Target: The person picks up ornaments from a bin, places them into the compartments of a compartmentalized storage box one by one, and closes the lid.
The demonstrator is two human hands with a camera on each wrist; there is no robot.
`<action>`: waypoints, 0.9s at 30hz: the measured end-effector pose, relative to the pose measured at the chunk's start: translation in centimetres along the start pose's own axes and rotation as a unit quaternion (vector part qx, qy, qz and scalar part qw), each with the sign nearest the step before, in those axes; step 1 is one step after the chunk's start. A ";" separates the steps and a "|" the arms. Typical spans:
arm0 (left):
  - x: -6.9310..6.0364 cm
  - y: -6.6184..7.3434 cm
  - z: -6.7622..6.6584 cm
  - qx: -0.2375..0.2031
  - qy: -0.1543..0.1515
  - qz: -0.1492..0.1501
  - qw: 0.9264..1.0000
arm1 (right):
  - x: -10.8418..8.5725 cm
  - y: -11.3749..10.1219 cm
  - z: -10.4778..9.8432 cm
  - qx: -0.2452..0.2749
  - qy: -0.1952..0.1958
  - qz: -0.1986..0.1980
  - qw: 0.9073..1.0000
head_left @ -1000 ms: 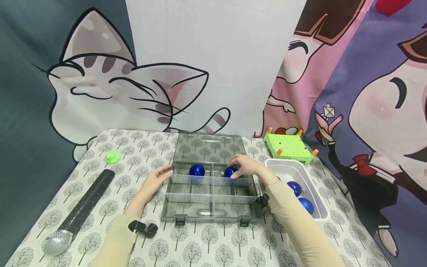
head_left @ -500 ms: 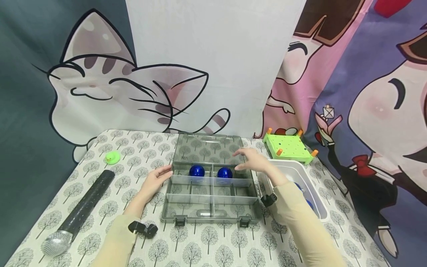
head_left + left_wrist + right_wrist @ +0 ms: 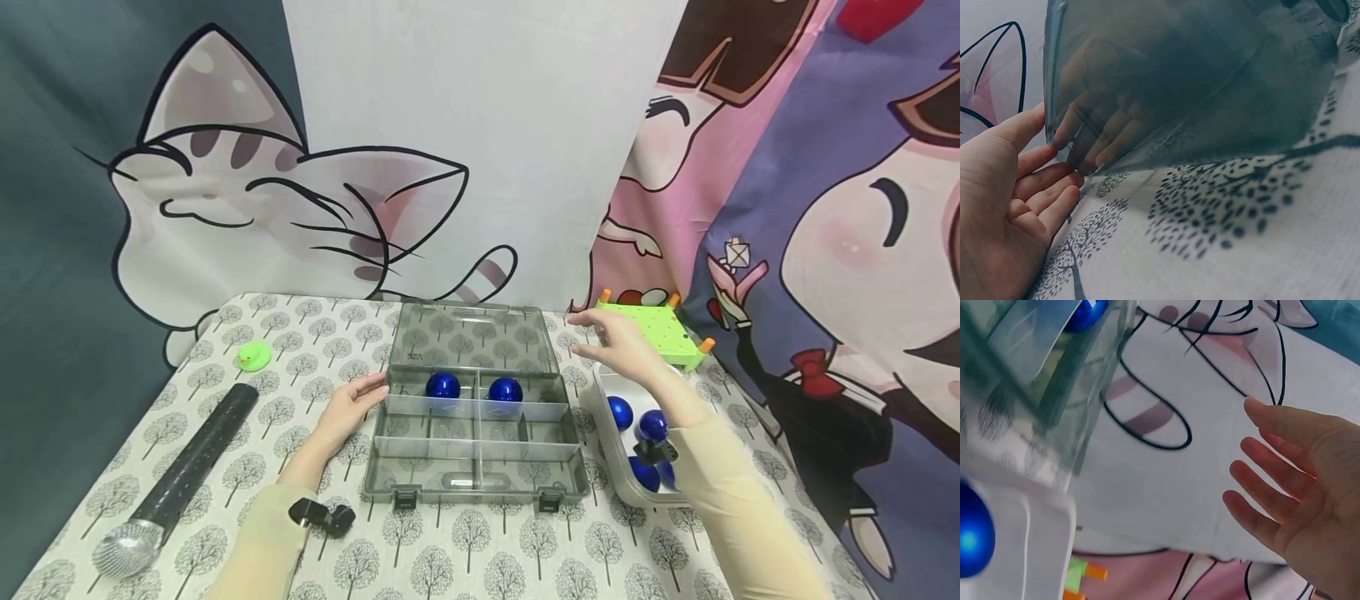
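A smoky see-through compartment box (image 3: 427,468) lies with its lid (image 3: 472,337) folded back. One blue ball (image 3: 443,386) sits in its back left compartment and another blue ball (image 3: 506,390) in the back right one. My left hand (image 3: 347,412) touches the box's left wall with its fingers extended; in the left wrist view the fingertips (image 3: 1071,178) meet the clear side. My right hand (image 3: 618,346) hovers above the back of a white bin (image 3: 611,467), fingers spread, holding nothing. Several blue balls, one of them this ball (image 3: 653,425), lie in that bin, partly hidden by the right arm.
Behind the bin is an upturned green toy table (image 3: 660,329) with orange legs. On the left lie a black microphone (image 3: 183,467) with a silver head and a green rubber duck (image 3: 253,356). A cartoon-printed curtain (image 3: 480,150) hangs behind the patterned tabletop (image 3: 450,550).
My right hand let go of the blue ball in the back right compartment and moved right, over the white bin. The left hand stayed at the box's side.
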State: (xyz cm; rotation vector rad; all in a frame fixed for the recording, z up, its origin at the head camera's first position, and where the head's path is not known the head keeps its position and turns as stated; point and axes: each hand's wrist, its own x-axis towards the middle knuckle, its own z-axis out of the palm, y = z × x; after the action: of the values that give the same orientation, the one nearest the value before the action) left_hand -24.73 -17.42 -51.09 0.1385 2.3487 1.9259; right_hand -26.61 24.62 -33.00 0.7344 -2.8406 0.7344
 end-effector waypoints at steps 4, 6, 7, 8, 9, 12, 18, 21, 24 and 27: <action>0.1 -0.1 0.1 0.002 0.002 -0.004 1.000 | -0.9 1.3 -1.0 0.000 0.000 0.012 1.000; 0.1 -0.2 0.1 0.003 0.000 -0.005 1.000 | -1.4 2.1 -1.6 -0.006 0.002 0.021 1.000; 0.1 -0.2 0.2 0.002 0.000 -0.006 1.000 | -1.7 2.5 -1.8 -0.006 0.003 0.023 1.000; 0.1 -0.2 0.2 0.000 -0.001 -0.006 1.000 | -2.0 3.0 -2.1 -0.009 0.007 0.027 1.000; 0.1 -0.2 0.2 -0.001 -0.001 -0.007 1.000 | -2.3 3.4 -2.3 -0.011 0.010 0.032 0.999; 0.0 -0.1 0.2 0.001 -0.004 -0.006 1.000 | -3.1 4.6 -2.7 -0.010 0.015 0.043 0.999; -0.1 0.2 0.1 -0.002 -0.006 -0.005 1.000 | -4.7 6.6 -2.5 0.007 -0.016 0.075 0.997; -0.2 0.4 0.1 -0.003 -0.006 -0.006 1.000 | -5.3 7.6 -2.0 0.007 -0.036 0.078 0.996; -0.2 0.4 0.1 -0.004 -0.004 -0.008 1.000 | -5.7 8.3 -1.5 0.005 -0.054 0.075 0.996; -0.3 0.5 0.1 -0.006 -0.001 -0.011 1.000 | -5.9 8.6 -1.1 0.009 -0.078 0.081 0.994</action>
State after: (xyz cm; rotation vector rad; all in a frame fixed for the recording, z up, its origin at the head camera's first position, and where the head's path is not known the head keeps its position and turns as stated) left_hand -24.42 -17.31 -50.65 0.1122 2.3275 1.9276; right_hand -25.60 34.28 -37.03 0.5929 -3.0690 0.7553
